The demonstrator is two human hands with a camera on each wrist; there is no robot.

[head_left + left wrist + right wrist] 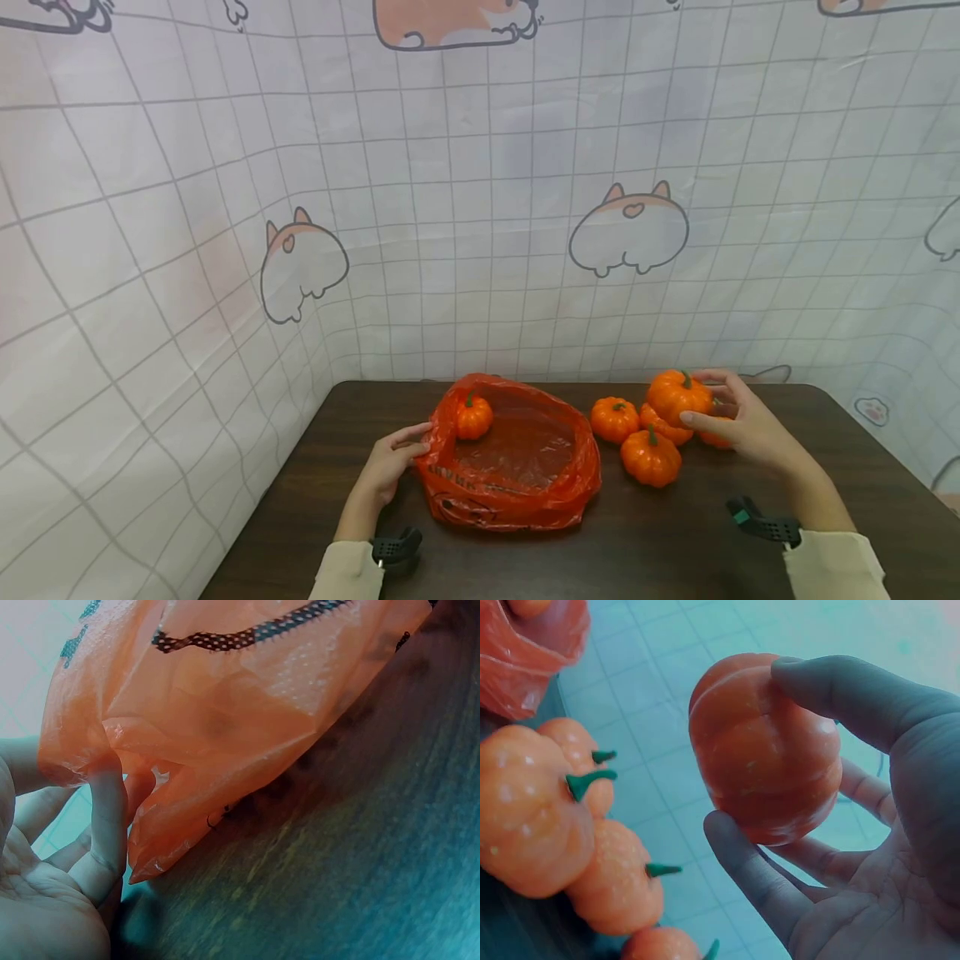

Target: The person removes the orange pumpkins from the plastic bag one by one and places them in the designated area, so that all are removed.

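A red plastic bag [517, 508] stands with its mouth spread wide on the dark table. Inside it, at the left, lies a small orange pumpkin [474, 418] with a green stem. At the bag's left rim my left hand [387, 462] pinches the plastic; the left wrist view shows fingers [109, 825] curled at its edge. My right hand [742, 421] grips another orange pumpkin [765, 750] between thumb and fingers, raised above the others. Below and beside it several pumpkins sit in a cluster, among them a front one [651, 458] and a left one [615, 419].
The dark wooden table [600, 558] ends at the back against a white gridded cloth [480, 250] with cartoon dogs, which also hangs at both sides. Between the bag and the pumpkin cluster is a narrow gap. A black band [772, 527] circles the right wrist.
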